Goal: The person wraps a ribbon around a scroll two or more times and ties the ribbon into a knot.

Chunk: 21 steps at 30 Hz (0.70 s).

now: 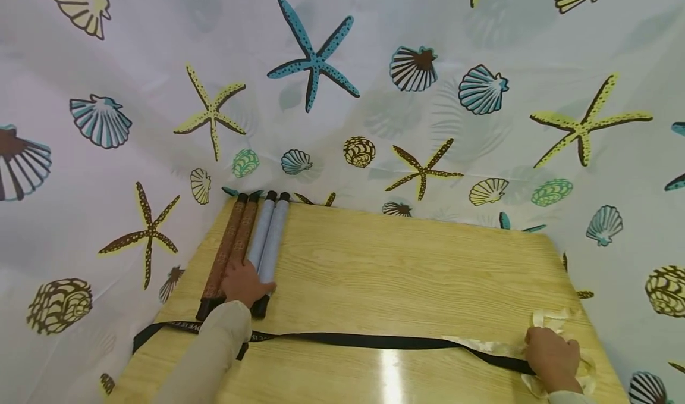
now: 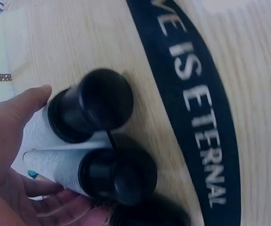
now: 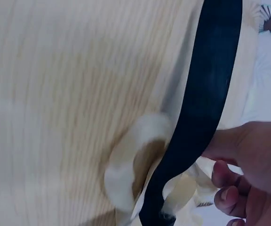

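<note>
My left hand (image 1: 245,283) is closed round a pair of grey-blue cylindrical rolls with black end caps (image 1: 274,243), thumb along one side and fingers curled on the other. They lie side by side towards the left of the pale wood-grain worktop (image 1: 428,273), just beside two reddish-brown patterned rolls, also black-capped (image 1: 227,246). A long black fabric ribbon with white lettering (image 1: 369,340) crosses the worktop just in front of the near ends of the rolls; the part I can read says "IS ETERNAL". My cream sleeve (image 1: 203,356) passes over it.

At the right, my right hand (image 1: 553,356) has its fingers curled and seems to pinch that ribbon, though the exact contact is hard to make out. A shiny cream ribbon (image 3: 119,181) loops beside it. White cloth printed with starfish and shells (image 1: 369,29) surrounds the worktop.
</note>
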Motion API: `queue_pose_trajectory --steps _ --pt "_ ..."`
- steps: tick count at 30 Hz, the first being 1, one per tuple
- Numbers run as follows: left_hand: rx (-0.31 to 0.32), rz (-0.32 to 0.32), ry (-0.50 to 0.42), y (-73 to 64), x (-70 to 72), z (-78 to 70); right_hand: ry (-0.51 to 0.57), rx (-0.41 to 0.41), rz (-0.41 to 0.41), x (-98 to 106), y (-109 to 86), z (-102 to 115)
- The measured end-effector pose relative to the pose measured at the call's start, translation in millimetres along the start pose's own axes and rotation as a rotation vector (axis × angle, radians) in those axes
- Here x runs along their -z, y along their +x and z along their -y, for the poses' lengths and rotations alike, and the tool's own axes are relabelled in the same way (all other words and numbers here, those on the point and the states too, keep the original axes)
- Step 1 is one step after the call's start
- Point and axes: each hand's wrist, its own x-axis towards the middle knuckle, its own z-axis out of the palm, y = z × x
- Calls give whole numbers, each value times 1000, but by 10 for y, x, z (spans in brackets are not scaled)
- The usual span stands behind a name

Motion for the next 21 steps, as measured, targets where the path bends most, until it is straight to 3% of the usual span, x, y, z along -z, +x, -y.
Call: queue_pose_trajectory --steps 6,12,18,21 --pt "42 63 -74 38 -40 -1 39 82 -72 -12 -26 159" --pt "24 95 -211 76 -19 -35 32 104 -157 -25 -93 253" --pt "59 188 -336 68 63 -192 53 124 -237 14 -142 287" --pt "86 200 -427 -22 102 -305 57 119 -231 24 -167 289"
